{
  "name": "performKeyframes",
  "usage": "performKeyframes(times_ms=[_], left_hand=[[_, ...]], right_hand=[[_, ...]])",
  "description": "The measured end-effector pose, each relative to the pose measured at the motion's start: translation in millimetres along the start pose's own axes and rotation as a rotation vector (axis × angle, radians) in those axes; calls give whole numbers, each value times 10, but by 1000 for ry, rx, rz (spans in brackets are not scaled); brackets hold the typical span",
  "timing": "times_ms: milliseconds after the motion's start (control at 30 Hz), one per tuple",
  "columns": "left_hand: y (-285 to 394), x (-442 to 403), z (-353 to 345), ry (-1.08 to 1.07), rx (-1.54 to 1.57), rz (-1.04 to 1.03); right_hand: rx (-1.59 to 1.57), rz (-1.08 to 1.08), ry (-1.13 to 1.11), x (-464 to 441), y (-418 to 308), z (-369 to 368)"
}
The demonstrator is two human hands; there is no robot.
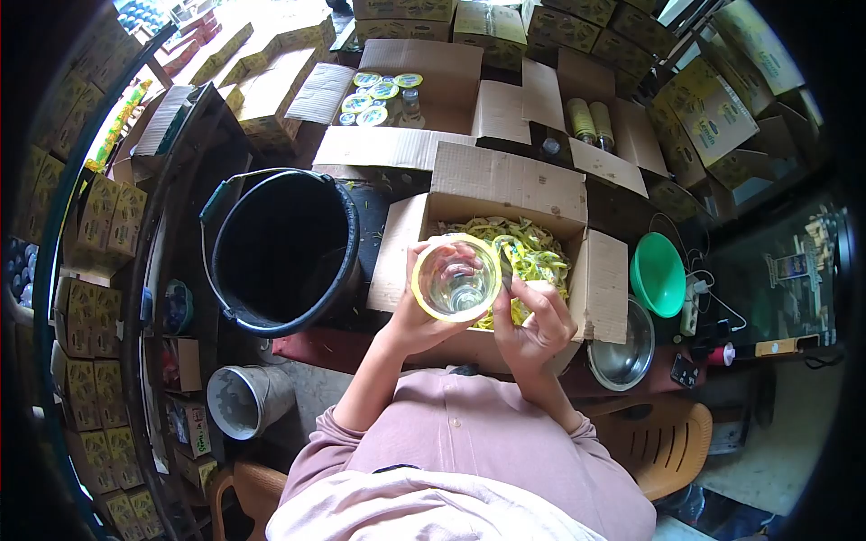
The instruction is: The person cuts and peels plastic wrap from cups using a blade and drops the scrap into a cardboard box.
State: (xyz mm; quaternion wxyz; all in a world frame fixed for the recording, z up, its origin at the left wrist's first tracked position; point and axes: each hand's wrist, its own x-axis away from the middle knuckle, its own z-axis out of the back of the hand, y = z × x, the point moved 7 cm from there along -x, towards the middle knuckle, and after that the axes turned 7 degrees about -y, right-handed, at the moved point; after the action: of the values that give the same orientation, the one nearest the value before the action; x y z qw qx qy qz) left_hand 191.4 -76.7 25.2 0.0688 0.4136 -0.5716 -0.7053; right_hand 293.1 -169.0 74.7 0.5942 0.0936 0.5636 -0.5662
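My left hand [410, 311] is wrapped round a clear plastic cup [456, 279] with a yellow rim, its open mouth facing me. Just right of the cup, my right hand [534, 325] pinches a dark, thin piece [505, 269] by the rim; what it is I cannot make out. Both hands are over the near side of an open cardboard box [505, 180], which holds a heap of yellow-green strips [546, 261].
A large black bucket [284, 252] stands left of the box. On the right are a green bowl [658, 275] and a metal bowl [622, 347]. Behind, an open carton [424, 68] holds lidded cups [383, 90]. A grey bucket [251, 401] stands lower left.
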Motion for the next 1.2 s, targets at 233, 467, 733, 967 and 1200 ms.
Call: performKeyframes(times_ms=[233, 467, 733, 967, 1200], left_hand=[[-56, -2, -23, 35, 70, 20], [4, 16, -48, -36, -125, -10], [59, 13, -17, -147, -250, -10], [49, -31, 36, -165, -170, 71], [17, -56, 84, -114, -32, 87]], right_hand=[[13, -5, 18, 13, -19, 20], [30, -17, 7, -3, 16, 32], [-13, -34, -36, -66, 92, 44], [-26, -39, -68, -76, 108, 27], [-26, -44, -62, -42, 105, 3]])
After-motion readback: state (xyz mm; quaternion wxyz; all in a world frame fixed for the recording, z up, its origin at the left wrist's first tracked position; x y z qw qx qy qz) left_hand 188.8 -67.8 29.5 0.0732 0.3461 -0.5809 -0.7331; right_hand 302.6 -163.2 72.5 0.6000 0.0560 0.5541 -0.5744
